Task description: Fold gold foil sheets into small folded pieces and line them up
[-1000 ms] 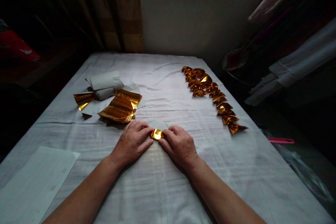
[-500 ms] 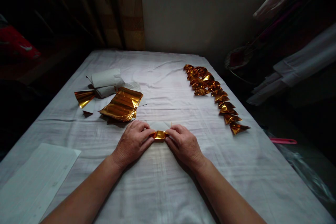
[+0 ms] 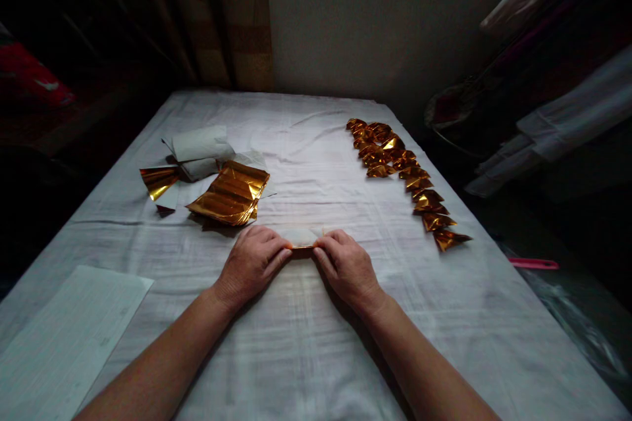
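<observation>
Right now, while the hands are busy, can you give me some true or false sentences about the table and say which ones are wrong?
1. The left hand and the right hand hold the same paper. True.
2. The right hand is spread flat. False: it pinches the paper's right end.
3. The gold stack is on the left half of the table. True.
4. The gold folds are left of the gold stack. False: they are over on the right.
5. The pink stick lies on the table. False: it is past the right edge.
6. A white sheet lies at the near left. True.
</observation>
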`<state>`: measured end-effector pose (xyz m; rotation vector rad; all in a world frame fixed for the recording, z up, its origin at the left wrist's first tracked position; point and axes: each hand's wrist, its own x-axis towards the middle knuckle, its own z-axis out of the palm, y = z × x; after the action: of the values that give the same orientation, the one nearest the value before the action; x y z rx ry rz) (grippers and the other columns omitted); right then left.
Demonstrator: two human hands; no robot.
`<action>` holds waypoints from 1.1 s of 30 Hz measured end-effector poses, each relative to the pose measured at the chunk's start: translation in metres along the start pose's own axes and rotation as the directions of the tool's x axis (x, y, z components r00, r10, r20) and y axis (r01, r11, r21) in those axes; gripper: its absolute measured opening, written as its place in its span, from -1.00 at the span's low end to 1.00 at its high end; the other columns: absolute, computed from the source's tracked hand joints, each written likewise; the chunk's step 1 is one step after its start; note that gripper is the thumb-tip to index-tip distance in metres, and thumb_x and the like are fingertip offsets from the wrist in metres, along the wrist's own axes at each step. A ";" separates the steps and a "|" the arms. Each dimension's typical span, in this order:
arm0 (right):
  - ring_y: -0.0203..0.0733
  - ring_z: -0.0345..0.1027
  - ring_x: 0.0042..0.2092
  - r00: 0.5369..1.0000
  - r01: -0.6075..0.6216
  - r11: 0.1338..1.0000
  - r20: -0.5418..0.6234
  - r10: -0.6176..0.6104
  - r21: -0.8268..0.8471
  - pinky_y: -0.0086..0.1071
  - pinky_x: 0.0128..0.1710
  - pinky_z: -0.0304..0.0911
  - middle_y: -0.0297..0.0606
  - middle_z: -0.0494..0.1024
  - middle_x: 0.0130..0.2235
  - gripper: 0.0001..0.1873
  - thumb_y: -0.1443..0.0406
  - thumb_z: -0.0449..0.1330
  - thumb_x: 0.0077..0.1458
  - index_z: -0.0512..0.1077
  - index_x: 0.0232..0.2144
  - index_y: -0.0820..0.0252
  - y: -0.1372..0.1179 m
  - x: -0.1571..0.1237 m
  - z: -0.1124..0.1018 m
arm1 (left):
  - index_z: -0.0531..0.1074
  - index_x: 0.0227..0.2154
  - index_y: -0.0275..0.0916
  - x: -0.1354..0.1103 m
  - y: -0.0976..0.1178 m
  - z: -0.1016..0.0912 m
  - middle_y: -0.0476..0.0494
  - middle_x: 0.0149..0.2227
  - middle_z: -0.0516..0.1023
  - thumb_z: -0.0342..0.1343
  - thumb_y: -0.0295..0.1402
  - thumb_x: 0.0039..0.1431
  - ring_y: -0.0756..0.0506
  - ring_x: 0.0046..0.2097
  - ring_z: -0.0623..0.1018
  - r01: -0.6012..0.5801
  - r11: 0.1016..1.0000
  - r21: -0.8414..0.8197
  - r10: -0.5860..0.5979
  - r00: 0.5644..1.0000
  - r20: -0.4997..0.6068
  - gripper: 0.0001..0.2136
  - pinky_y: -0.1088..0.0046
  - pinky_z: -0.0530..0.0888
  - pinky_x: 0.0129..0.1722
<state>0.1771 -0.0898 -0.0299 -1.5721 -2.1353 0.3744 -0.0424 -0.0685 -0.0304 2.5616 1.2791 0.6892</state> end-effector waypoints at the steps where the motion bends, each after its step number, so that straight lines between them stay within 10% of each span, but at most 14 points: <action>1: -0.18 0.37 -0.20 1.000 -0.010 1.000 0.008 0.010 -0.008 -0.38 -0.18 0.24 -0.25 0.48 -0.27 -0.84 0.28 0.12 0.26 0.50 -0.29 0.13 0.000 0.000 0.000 | 0.52 -0.29 -0.19 0.000 0.001 0.000 -0.08 -0.33 0.53 -0.03 -0.21 0.36 -0.10 -0.23 0.44 0.008 1.000 0.007 -0.009 1.000 0.008 -0.74 0.31 0.32 -0.14; 33: -0.20 0.39 -0.27 0.983 -0.183 0.957 -0.030 0.181 -0.227 -0.40 -0.35 0.09 -0.25 0.54 -0.26 -0.87 0.23 0.13 0.26 0.43 -0.27 0.14 -0.009 0.014 0.011 | 0.37 -0.45 -0.20 0.007 0.013 0.009 -0.14 -0.23 0.48 0.18 -0.28 0.19 -0.18 -0.14 0.39 0.271 0.948 0.165 -0.260 0.962 -0.088 -0.83 0.24 0.32 -0.14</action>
<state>0.1607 -0.0784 -0.0321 -1.9038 -2.0934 0.1832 -0.0252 -0.0706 -0.0314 2.4444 1.7384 0.6342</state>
